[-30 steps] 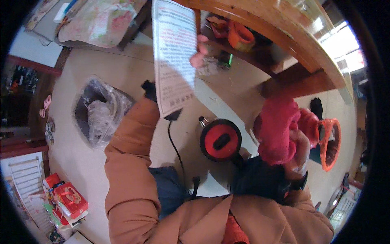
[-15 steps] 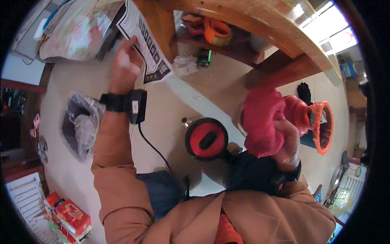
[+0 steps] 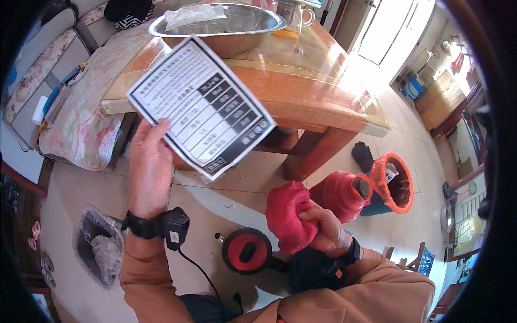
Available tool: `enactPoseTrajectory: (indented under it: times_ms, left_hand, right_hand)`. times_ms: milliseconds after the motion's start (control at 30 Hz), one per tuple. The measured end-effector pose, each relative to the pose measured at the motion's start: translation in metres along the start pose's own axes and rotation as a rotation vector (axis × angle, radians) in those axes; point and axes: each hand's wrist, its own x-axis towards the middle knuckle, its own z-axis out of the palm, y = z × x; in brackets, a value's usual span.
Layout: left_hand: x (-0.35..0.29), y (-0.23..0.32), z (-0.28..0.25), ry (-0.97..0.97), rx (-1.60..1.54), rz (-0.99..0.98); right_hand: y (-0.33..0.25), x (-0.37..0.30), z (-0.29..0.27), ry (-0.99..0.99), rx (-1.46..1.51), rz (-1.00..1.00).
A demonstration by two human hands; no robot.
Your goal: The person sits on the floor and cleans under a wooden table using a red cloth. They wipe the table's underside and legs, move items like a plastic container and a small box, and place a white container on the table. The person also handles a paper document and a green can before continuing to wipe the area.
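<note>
My left hand [image 3: 148, 175] grips a black-and-white printed sheet [image 3: 194, 116] by its lower left edge. The sheet is tilted in front of the wooden table, its printed face toward me. In my right hand [image 3: 327, 230] is a bunched red cloth [image 3: 288, 218], pinched at its right side. Below and left of the cloth, a kettle [image 3: 247, 251] with a red lid and black knob stands on the floor. Just beyond the right hand is a red thermos flask [image 3: 340, 196] with a stopper in its neck.
A wooden table [image 3: 323, 81] spans the far side, bearing a metal basin [image 3: 226, 43] and a glass mug [image 3: 291, 20]. A lined bin [image 3: 89, 245] stands at left. Right of the flask are an orange-rimmed bin [image 3: 407, 202] and a dark glove-like item [image 3: 362, 156].
The view has tilted up, bringing the tabletop and basin into sight. The sheet has turned from nearly edge-on to face me. Both hands still hold the same things.
</note>
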Motion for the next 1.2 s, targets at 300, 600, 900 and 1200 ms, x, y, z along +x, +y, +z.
enactPoseTrajectory:
  times_ms: [300, 600, 900, 1200]
  left_hand:
    - [-0.012, -0.022, 0.095, -0.083, -0.115, -0.267]
    - [0.030, -0.056, 0.113, -0.416, -0.158, -0.384]
    - [0.050, -0.013, 0.056, -0.562, 0.577, 0.193]
    - [-0.080, -0.047, -0.012, -0.628, 0.714, -0.464]
  right_hand:
    - [-0.001, -0.003, 0.005, -0.035, -0.019, 0.005]
    - [-0.001, -0.004, 0.000, -0.005, 0.005, 0.020]
    - [0.000, -0.002, -0.006, 0.096, -0.095, 0.016]
    - [0.002, 0.025, 0.031, 0.156, -0.315, 0.106]
